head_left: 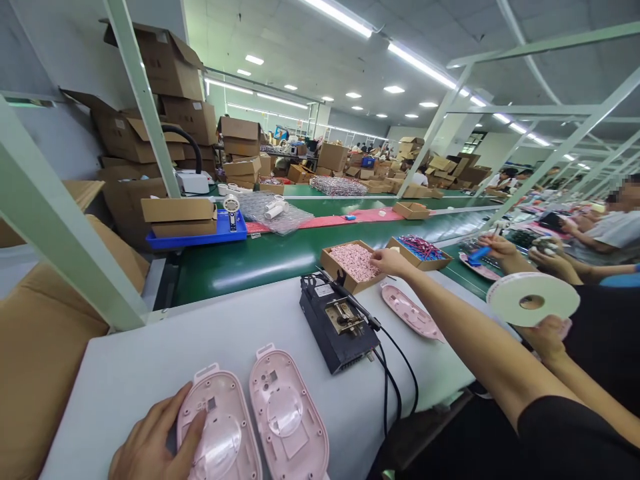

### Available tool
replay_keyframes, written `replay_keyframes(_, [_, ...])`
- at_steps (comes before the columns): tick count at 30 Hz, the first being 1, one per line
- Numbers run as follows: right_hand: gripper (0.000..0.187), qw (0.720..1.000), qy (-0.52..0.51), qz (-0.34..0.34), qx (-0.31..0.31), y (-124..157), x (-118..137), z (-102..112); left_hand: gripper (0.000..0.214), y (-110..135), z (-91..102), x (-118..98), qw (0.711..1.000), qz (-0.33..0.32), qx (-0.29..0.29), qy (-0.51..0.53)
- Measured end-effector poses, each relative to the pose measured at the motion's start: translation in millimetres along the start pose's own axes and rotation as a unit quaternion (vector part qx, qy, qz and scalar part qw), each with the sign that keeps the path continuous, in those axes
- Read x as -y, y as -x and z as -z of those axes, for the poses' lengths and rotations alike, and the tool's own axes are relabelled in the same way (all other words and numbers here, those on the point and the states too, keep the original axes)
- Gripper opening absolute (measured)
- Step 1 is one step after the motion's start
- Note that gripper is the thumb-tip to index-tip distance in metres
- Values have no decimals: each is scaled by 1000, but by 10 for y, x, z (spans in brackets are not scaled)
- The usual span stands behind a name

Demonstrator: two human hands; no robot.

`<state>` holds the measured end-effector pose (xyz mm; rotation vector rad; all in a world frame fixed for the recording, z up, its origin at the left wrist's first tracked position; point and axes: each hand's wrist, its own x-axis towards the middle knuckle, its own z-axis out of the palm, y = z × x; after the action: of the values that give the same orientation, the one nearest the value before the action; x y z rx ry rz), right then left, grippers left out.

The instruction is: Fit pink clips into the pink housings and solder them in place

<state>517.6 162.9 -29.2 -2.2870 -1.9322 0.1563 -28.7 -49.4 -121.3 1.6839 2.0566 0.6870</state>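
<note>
My left hand (153,437) lies at the bottom left with its fingers spread over a pale pink plastic housing (223,450), holding it on the white bench. Just to its right sits a second pink housing (289,417), untouched. My right hand (393,262) reaches forward to a cardboard box of small pink pieces (350,263), its fingers at the pile's right side. Whether those fingers grip a piece is hidden. Below that arm lies a third pink housing (411,312), next to a black bench device with a brass mechanism (340,327) and black cables.
A co-worker's hand (547,337) holds a white tape roll (533,300) at the right. A box of red and blue wires (420,249) stands beyond. A green conveyor belt (250,267) runs behind the white bench (150,353), carrying a blue tray (200,233). Cardboard boxes (165,120) are stacked far left.
</note>
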Motion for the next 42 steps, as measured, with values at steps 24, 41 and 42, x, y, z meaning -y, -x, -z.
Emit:
replay_keyframes(24, [17, 866, -227, 418, 157, 2134, 2328, -712, 41, 224, -3, -173, 996, -78, -44, 21])
replay_keyframes(41, [21, 900, -42, 426, 82, 2121, 2329, -933, 36, 244, 6, -223, 996, -76, -44, 26])
replay_keyframes(42, [21, 899, -11, 433, 69, 2124, 2337, -935, 36, 244, 8, -223, 996, -77, -45, 26])
